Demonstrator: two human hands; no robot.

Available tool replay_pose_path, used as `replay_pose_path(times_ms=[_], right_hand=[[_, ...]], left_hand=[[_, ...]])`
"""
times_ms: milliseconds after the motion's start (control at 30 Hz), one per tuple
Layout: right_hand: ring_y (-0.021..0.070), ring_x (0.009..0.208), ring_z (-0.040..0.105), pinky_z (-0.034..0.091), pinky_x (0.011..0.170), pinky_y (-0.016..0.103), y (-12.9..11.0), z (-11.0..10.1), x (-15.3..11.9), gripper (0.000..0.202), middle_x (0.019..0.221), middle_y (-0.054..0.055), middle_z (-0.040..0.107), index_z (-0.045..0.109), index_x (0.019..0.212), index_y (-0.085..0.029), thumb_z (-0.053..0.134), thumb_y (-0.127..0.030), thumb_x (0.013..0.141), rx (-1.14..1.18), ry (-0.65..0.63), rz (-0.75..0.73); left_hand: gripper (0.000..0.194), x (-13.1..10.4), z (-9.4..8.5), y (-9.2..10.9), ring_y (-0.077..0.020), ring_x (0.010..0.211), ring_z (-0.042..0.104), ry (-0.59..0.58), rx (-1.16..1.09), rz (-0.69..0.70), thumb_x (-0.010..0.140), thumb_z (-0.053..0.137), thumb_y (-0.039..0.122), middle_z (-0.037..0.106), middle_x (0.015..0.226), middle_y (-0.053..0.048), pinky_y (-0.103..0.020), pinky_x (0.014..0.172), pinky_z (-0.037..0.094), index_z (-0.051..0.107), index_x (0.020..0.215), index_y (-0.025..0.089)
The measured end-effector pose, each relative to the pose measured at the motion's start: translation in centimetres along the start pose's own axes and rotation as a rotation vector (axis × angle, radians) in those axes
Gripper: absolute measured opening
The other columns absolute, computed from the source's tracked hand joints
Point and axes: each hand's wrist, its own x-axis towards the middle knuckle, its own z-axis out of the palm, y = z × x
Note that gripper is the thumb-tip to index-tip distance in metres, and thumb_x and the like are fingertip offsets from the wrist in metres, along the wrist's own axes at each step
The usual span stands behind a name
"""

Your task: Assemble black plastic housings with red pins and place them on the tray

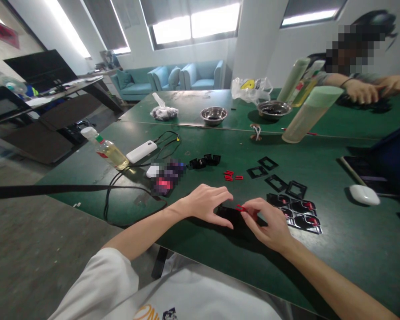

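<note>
Green and smooth, the table [346, 258] is spread with small parts in a room lit by windows. A small red clip [240, 208] is pinched between thumb and fingers of the right hand [270, 222], at the upper edge of a dark part [230, 214]. By the left hand [205, 205] that part is flanked, thumb and fingers held wide apart; whether it is touched cannot be told. Just right of the right hand, black pieces with red inserts [302, 213] are laid in a block, with black square frames [276, 182] scattered beyond. Loose red clips [229, 176] and a row of black parts [205, 161] are set farther forward. Farther off, two metal bowls [214, 116] [274, 110] are seen, and blue sofas [202, 76] are placed beneath the windows.
</note>
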Motion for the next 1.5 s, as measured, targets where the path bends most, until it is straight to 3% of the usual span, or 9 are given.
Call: replay_pose_path(times_ms=[200, 500, 800, 1167, 1500], right_hand=[[0.0119, 0.061, 0.06, 0.049, 0.055, 0.025, 0.15, 0.04, -0.13, 0.011, 0.083, -0.001, 0.066, 0.061, 0.11, -0.024, 0.064, -0.018, 0.101, -0.003, -0.015, -0.004], [0.0129, 0.059, 0.06, 0.048, 0.054, 0.027, -0.03, 0.13, -0.07, 0.009, 0.078, -0.002, 0.066, 0.061, 0.11, -0.024, 0.063, -0.021, 0.102, -0.028, -0.015, 0.03], [0.0113, 0.058, 0.06, 0.047, 0.055, 0.026, 0.04, 0.02, -0.18, 0.01, 0.079, -0.003, 0.064, 0.06, 0.11, -0.024, 0.064, -0.02, 0.102, -0.034, -0.013, 0.015], [0.0124, 0.06, 0.06, 0.048, 0.055, 0.026, -0.27, -0.11, 0.19, 0.012, 0.081, -0.001, 0.066, 0.061, 0.108, -0.025, 0.063, -0.017, 0.099, 0.022, -0.033, -0.01], [0.0119, 0.059, 0.061, 0.046, 0.055, 0.026, -0.2, -0.18, 0.11, 0.01, 0.08, -0.001, 0.068, 0.061, 0.106, -0.024, 0.065, -0.018, 0.099, 0.011, -0.114, -0.072]], left_hand=[[0.08, 0.08, 0.03, -0.06, -0.0224, 0.09, 0.074, -0.105, 0.022, 0.006, 0.084, 0.063, 0.089, 0.073, 0.108, -0.006, -0.029, 0.066, 0.046, 0.064, 0.121, 0.019], [0.052, -0.02, 0.08, -0.17, -0.0181, 0.081, 0.071, -0.097, 0.069, 0.076, 0.096, 0.066, 0.068, 0.071, 0.104, -0.005, -0.027, 0.056, 0.038, 0.067, 0.111, 0.019], [0.054, 0.0, 0.48, -0.27, -0.0175, 0.081, 0.071, -0.088, 0.065, 0.079, 0.097, 0.063, 0.071, 0.071, 0.103, -0.005, -0.027, 0.055, 0.035, 0.066, 0.11, 0.019], [0.054, -0.05, 0.68, -0.33, -0.0158, 0.081, 0.07, -0.066, 0.052, 0.08, 0.097, 0.064, 0.07, 0.071, 0.106, -0.005, -0.026, 0.057, 0.041, 0.069, 0.113, 0.018], [0.053, 0.02, 0.76, -0.22, -0.0162, 0.079, 0.07, -0.048, 0.074, 0.093, 0.099, 0.06, 0.069, 0.071, 0.101, -0.005, -0.027, 0.057, 0.04, 0.07, 0.109, 0.018]])
